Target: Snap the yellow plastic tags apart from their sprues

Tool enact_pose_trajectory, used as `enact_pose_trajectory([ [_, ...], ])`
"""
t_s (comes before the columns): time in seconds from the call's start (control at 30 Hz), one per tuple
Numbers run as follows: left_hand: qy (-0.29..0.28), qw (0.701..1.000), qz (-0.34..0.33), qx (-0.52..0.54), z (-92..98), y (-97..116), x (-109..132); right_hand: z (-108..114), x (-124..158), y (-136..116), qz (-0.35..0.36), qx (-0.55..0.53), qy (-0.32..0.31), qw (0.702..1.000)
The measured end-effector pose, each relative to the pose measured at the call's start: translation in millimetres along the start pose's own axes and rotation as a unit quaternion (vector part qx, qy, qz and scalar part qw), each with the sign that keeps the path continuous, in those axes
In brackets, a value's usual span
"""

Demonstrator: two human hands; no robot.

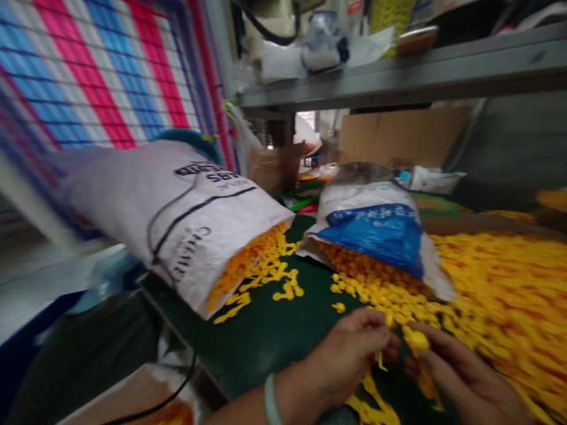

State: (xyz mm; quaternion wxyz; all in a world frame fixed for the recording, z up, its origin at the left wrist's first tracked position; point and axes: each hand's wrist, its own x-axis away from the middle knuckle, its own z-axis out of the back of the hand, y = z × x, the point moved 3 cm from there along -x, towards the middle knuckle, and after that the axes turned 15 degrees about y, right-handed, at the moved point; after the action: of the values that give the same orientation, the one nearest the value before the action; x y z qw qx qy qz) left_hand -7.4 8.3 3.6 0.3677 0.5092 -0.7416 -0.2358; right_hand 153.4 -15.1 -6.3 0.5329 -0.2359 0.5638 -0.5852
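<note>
Head view: the fingers [376, 333] of the left hand [345, 360] and of the right hand [465, 378] are closed together on a blurred yellow plastic strand [419, 342], its long axis pointing down toward the person. Beyond the fingers lie a dark green table [274, 336], two white woven sacks [177, 224] spilling yellow pieces, a yellow heap [500, 295] to the right, and a grey shelf [398, 77] above.

The yellow bits [487, 289] are smooth, shiny plastic. The white sack [146, 206] is rough woven plastic. The green tabletop [261, 336] is matt, and the gray shelf [354, 88] looks like metal.
</note>
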Motion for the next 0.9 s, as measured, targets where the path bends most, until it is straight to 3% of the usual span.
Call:
enact_pose_trajectory([
  [0.1,-0.054,0.998,0.02,0.033,-3.4,12,3,4,-6,-16,-0.021,-0.033,-0.046,0.998],
  [0.27,-0.083,0.996,0.03,0.015,-3.6,3,10,-2,-9,-35,0.059,0.004,-0.044,0.997],
  [0.6,-0.072,0.993,0.086,-0.027,-6.4,-2,10,-2,-8,-40,0.152,0.091,-0.067,0.982],
  [0.9,-0.064,0.99,0.024,-0.126,-2.8,-3,8,-7,-2,-36,0.186,0.121,-0.051,0.974],
])
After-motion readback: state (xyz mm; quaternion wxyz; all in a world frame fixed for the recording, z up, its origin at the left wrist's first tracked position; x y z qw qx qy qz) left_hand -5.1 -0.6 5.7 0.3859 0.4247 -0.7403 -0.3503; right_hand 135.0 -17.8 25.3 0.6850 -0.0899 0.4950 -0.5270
